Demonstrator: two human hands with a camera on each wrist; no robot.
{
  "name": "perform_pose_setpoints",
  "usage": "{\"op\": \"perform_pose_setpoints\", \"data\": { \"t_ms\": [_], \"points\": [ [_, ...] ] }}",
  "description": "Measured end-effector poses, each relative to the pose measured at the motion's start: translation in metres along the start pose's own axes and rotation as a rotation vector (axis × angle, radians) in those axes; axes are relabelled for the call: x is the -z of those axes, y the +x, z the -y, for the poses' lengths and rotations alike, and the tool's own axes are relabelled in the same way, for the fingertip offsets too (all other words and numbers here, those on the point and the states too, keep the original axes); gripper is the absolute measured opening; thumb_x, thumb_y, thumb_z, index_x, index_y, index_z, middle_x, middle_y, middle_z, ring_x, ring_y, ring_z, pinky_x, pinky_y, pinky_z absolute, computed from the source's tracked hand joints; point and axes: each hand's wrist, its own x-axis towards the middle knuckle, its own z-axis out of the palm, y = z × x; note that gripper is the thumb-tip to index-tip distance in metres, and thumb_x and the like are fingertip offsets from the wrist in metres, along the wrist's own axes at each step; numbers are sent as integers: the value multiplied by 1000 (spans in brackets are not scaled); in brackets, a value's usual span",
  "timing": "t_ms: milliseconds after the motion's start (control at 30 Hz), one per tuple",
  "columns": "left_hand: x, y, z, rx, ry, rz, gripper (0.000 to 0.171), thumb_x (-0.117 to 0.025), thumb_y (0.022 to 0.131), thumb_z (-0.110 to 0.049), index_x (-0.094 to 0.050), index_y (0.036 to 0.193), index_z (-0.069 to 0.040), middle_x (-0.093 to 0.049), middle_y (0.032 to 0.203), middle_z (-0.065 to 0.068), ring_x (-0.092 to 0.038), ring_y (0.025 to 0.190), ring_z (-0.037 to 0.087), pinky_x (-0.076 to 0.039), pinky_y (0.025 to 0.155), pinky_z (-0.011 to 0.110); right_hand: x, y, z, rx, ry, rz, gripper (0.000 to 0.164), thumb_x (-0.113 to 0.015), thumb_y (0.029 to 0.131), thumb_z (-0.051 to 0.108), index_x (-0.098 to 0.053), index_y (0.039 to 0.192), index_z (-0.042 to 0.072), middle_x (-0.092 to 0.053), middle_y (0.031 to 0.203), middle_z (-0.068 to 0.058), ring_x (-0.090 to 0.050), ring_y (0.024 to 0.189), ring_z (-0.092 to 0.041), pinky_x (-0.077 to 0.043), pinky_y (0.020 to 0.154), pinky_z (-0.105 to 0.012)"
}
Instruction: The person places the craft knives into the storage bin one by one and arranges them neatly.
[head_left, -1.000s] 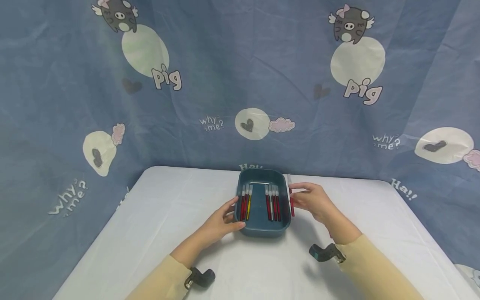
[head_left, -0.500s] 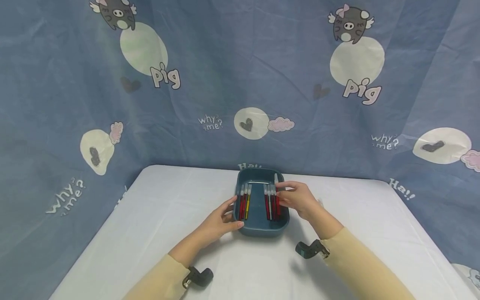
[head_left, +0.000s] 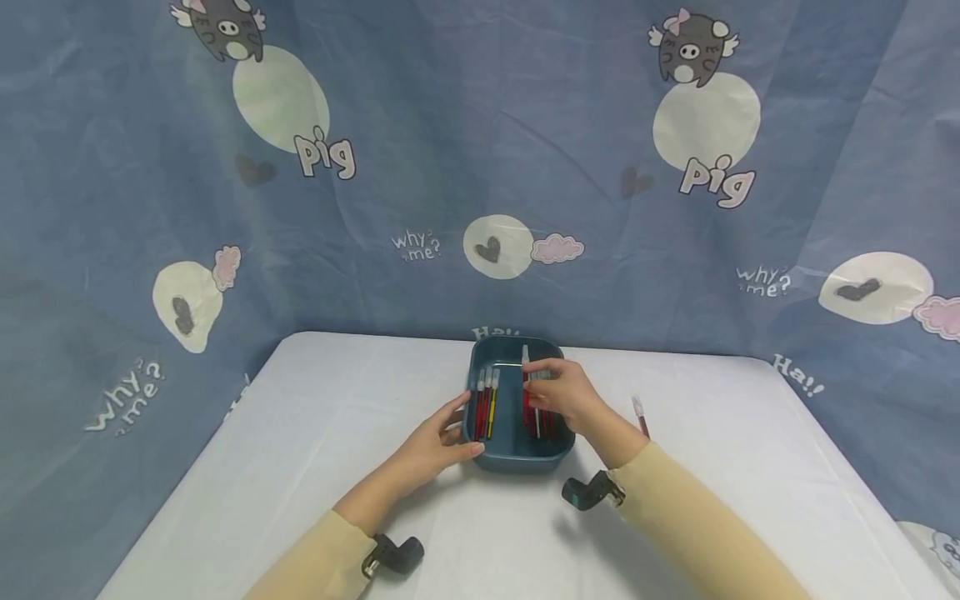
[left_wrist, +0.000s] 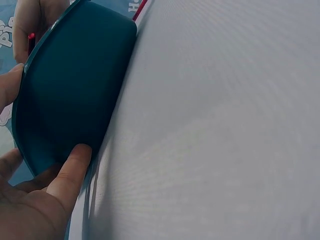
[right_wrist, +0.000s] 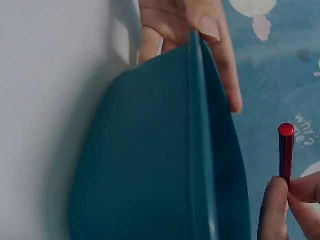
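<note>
A dark teal plastic box (head_left: pixel 521 463) stands on the white table. My left hand (head_left: pixel 433 443) grips its near left corner, thumb at the rim and fingers against the outer wall. Over the box, my right hand (head_left: pixel 566 393) pinches a slim red craft knife (right_wrist: pixel 286 152) with a clear cap, cap end pointing away. Below that hand, several capped craft knives (head_left: pixel 546 427) lie side by side, partly hidden. Along the left inside wall lie red craft knives (head_left: pixel 480 412) and a yellow craft knife (head_left: pixel 492 408). The teal wall (left_wrist: pixel 75 80) fills much of the left wrist view.
Another red craft knife (head_left: pixel 640 415) with a clear cap lies on the table right of the box, partly hidden by the right forearm. A blue printed cloth (head_left: pixel 420 167) hangs behind the white tabletop (head_left: pixel 375 375).
My right hand has carried the red craft knife leftward from beside the box to over its inside. The craft knife on the table has come into view. My left hand keeps its hold.
</note>
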Motion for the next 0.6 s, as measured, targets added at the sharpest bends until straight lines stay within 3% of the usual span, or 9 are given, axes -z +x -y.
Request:
{"op": "perform_pose_setpoints", "data": {
  "t_ms": [400, 600],
  "points": [
    [-1, -2, -3, -11, -14, -7, 87, -80, 87, -27, -31, 158, -26, -42, 153, 19, -45, 138, 40, -43, 107, 53, -21, 13, -13, -42, 0, -13, 36, -65, 89, -8, -66, 124, -3, -68, 101, -18, -68, 82, -18, -61, 76, -33],
    [-1, -2, -2, -21, -14, -4, 87, -80, 87, -27, -30, 158, -25, -42, 153, 20, -45, 137, 40, -43, 107, 53, -26, 22, -19, -50, 8, -20, 36, -65, 87, -10, -66, 123, -4, -65, 108, -19, -68, 81, -19, -61, 75, -33]
  ]
}}
